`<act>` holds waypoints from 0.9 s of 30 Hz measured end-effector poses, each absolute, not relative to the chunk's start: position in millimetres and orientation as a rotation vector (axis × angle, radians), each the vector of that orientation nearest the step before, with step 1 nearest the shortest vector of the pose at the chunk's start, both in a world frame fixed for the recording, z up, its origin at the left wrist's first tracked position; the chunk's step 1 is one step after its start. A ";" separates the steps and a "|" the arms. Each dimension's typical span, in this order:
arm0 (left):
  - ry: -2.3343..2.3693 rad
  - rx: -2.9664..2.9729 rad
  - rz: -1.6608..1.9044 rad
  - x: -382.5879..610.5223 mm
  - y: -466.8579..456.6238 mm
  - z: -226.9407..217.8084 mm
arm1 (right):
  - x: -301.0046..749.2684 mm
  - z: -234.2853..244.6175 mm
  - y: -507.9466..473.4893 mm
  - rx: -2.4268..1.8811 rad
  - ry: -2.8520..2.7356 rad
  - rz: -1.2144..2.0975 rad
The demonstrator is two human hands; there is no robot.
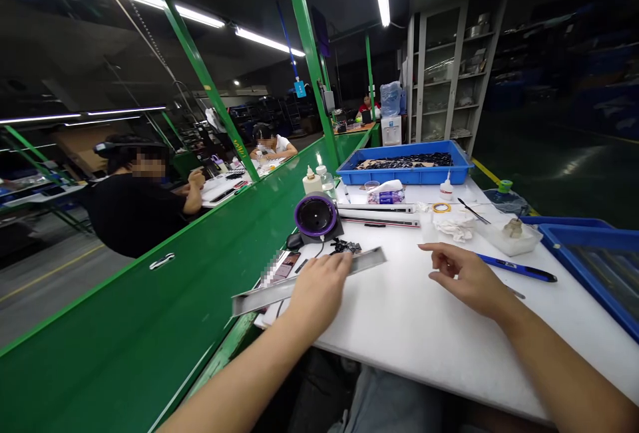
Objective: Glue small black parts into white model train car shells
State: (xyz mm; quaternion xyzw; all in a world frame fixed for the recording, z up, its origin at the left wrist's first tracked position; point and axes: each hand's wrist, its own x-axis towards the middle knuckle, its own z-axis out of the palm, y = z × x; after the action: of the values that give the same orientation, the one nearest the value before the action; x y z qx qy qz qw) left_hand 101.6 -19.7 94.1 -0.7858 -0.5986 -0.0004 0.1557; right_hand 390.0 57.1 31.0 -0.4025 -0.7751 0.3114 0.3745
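My left hand (322, 287) is closed over the middle of a long, flat metal strip (367, 260), which lies slanted across the left part of the white table (384, 320). Its fingertips are bent over the strip's far edge. To the right, my right hand (459, 277) hovers above the table with nothing in it, index finger stretched out and thumb apart. A blue pen-shaped tool (519, 267) lies just beyond that hand. Small black pieces (346, 247) are heaped behind the strip, next to a round purple-rimmed device (316, 215). A phone (287, 265) rests partly behind the strip.
A blue tray of dark parts (404, 163) stands at the back, another blue tray (599, 257) at right. Two long strips (379, 215), crumpled tissue (455, 225), yellow tape (442, 207) and bottles (313, 182) lie between. A green partition (164, 300) borders the left; co-workers sit beyond.
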 end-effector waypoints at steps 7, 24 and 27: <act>-2.429 -1.582 0.283 -75.7 -59.8 120.5 | 392.6 34.6 61.1 -1.148 -2.139 0.684; -2.658 -1.608 -0.194 -137.1 -85.5 69.3 | 393.3 10.3 70.8 -1.371 -2.217 0.700; -2.657 -1.837 -0.414 -112.7 -60.9 46.1 | 396.6 4.4 73.8 -1.389 -2.201 0.721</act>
State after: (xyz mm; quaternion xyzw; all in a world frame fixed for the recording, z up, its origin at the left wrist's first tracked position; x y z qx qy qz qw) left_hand -112.7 -60.9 46.1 -0.5632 -0.8145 -0.1268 -0.0573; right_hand 396.6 73.8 4.4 -0.5020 -0.7952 0.2606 0.2186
